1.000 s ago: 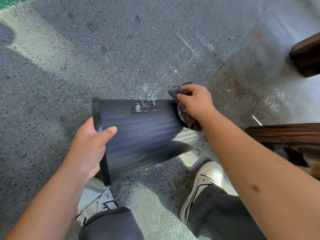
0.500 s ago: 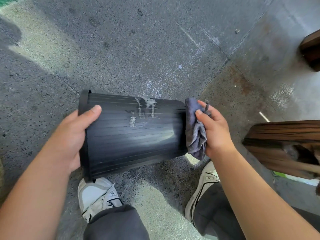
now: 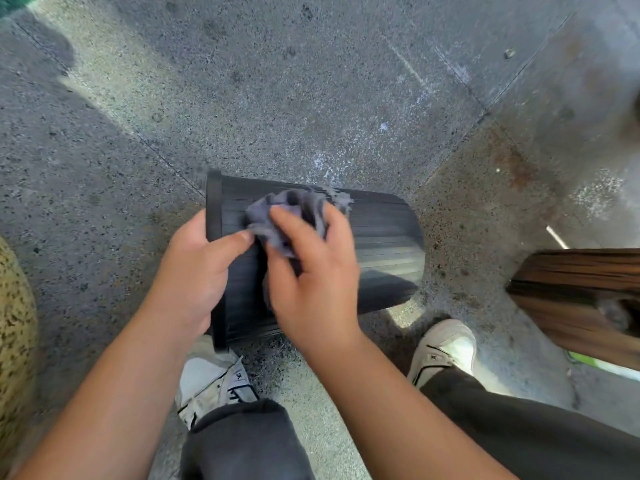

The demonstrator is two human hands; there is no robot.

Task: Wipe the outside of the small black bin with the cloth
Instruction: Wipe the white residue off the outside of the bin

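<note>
The small black ribbed bin (image 3: 384, 244) is held on its side above the floor, rim to the left, base to the right. My left hand (image 3: 197, 271) grips it at the rim, thumb lying across the ribbed wall. My right hand (image 3: 311, 282) presses a crumpled grey-purple cloth (image 3: 287, 216) against the upper side of the bin near the rim. A whitish smear (image 3: 341, 197) shows on the bin's top edge just right of the cloth. The hands hide the bin's middle.
The speckled grey stone floor (image 3: 277, 81) lies all around. A dark wooden bench end (image 3: 581, 292) juts in from the right. My two pale sneakers (image 3: 446, 348) and dark trouser legs are below the bin. A mottled tan object (image 3: 14, 327) sits at the left edge.
My right hand has carried the cloth from the bin's base leftward to the wall near the rim. The bin has shifted right in the view, still held by my left hand.
</note>
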